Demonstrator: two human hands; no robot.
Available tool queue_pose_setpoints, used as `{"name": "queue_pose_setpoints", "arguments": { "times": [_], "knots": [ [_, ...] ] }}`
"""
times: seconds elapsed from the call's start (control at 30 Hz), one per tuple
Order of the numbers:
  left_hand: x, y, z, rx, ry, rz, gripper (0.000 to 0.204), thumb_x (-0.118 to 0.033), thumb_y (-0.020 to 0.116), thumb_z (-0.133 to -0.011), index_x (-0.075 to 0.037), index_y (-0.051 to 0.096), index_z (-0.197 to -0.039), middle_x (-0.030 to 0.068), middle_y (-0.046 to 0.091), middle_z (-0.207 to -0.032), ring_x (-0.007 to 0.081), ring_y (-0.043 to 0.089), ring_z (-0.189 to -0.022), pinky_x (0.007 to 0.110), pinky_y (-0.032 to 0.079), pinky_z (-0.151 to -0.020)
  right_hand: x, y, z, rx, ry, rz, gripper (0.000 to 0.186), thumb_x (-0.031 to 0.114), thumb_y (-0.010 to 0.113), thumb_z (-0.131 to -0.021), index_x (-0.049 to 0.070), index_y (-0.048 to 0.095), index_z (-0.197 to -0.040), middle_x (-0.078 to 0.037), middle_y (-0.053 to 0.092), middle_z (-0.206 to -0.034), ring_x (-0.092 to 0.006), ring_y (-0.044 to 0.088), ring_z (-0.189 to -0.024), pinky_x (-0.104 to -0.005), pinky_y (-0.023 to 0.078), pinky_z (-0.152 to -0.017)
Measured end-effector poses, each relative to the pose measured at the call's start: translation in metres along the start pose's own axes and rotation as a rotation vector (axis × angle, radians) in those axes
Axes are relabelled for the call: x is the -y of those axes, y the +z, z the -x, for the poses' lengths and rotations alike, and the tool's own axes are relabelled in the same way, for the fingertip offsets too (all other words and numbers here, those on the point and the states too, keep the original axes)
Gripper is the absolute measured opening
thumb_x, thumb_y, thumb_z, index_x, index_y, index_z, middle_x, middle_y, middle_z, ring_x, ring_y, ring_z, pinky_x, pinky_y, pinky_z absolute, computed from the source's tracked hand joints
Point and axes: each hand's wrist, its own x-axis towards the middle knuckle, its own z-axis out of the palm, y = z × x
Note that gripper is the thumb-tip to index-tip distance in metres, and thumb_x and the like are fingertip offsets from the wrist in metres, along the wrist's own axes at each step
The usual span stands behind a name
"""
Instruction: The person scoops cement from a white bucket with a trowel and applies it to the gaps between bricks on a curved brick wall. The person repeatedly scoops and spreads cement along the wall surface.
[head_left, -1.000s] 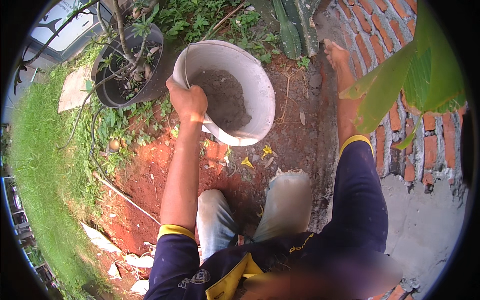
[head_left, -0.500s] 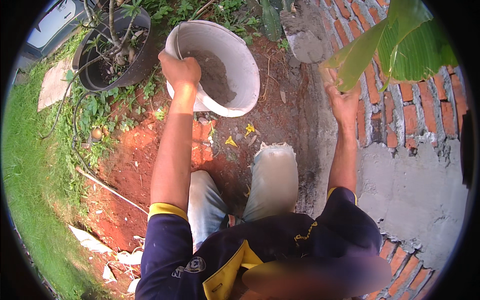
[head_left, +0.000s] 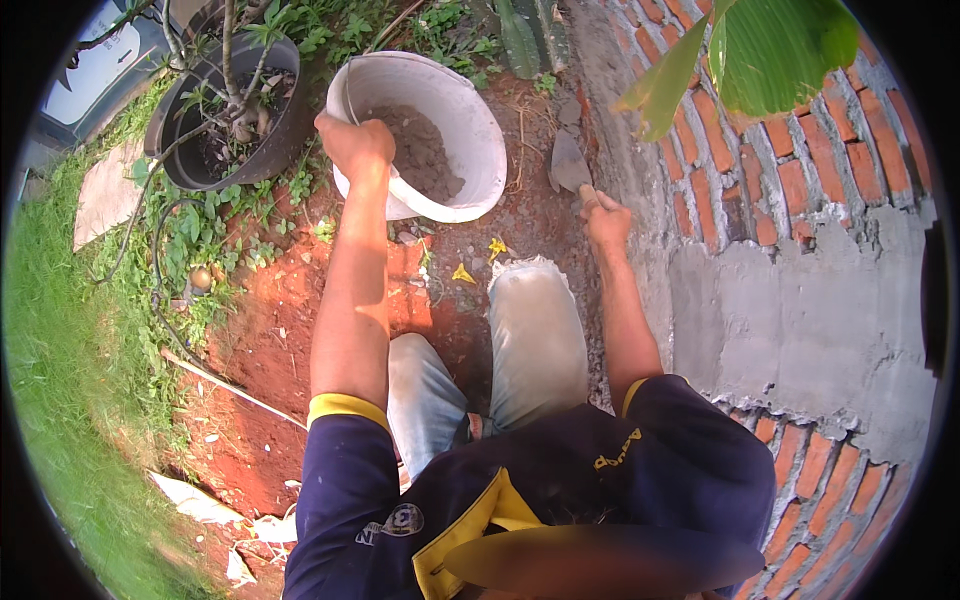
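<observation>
My left hand (head_left: 358, 148) is closed round the near-left rim of a white bucket (head_left: 484, 135), which leans toward me on the soil. Inside the bucket lies grey-brown mortar (head_left: 425, 150). My right hand (head_left: 606, 222) grips the handle of a trowel (head_left: 569, 163), its metal blade pointing away from me. The blade is to the right of the bucket and apart from it, over the strip of ground beside the wall. Little or no mortar can be made out on the blade.
A brick wall (head_left: 785, 140) with a grey plastered patch (head_left: 790, 310) runs along my right. A broad green leaf (head_left: 785, 65) hangs in front of it. At the far left stands a black plant pot (head_left: 240, 165). Grass (head_left: 70, 370) and a thin stick (head_left: 235, 385) lie left.
My right hand has moved left and toward me with the trowel, out from behind the leaf and away from the wall. My left hand keeps its hold on the bucket rim.
</observation>
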Motion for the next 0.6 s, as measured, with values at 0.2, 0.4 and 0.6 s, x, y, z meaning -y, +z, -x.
{"name": "queue_pose_setpoints", "arguments": {
  "times": [0.2,0.4,0.6],
  "knots": [
    [0.002,-0.004,-0.001,-0.002,0.002,-0.011,0.045,0.005,0.053,-0.076,0.013,0.043,-0.120,0.0331,0.055,-0.117,0.0433,0.057,-0.113,0.043,0.043,-0.099,-0.072,0.057,-0.013,-0.189,-0.239,-0.080,0.041,0.015,0.068,-0.088,-0.006,0.062,-0.122,-0.009,0.065,-0.083,-0.0126,0.056,-0.066,-0.0274,0.043,-0.059],
    [0.001,-0.005,0.003,0.010,-0.032,-0.030,0.046,0.005,0.053,-0.078,0.013,0.042,-0.122,0.0345,0.055,-0.118,0.0433,0.058,-0.113,0.044,0.045,-0.098,-0.074,0.066,-0.033,-0.210,-0.261,-0.079,0.043,0.011,0.067,-0.085,-0.007,0.061,-0.123,-0.018,0.066,-0.104,-0.0222,0.062,-0.092,-0.0310,0.046,-0.079],
    [-0.005,-0.008,0.004,0.001,-0.028,-0.052,0.046,0.004,0.053,-0.078,0.012,0.042,-0.122,0.0346,0.056,-0.118,0.0434,0.059,-0.112,0.044,0.046,-0.097,-0.041,0.062,-0.024,-0.251,-0.243,-0.002,0.042,0.008,0.066,-0.084,-0.008,0.061,-0.122,-0.023,0.068,-0.112,-0.0252,0.067,-0.101,-0.0323,0.050,-0.088]
  ]
}}
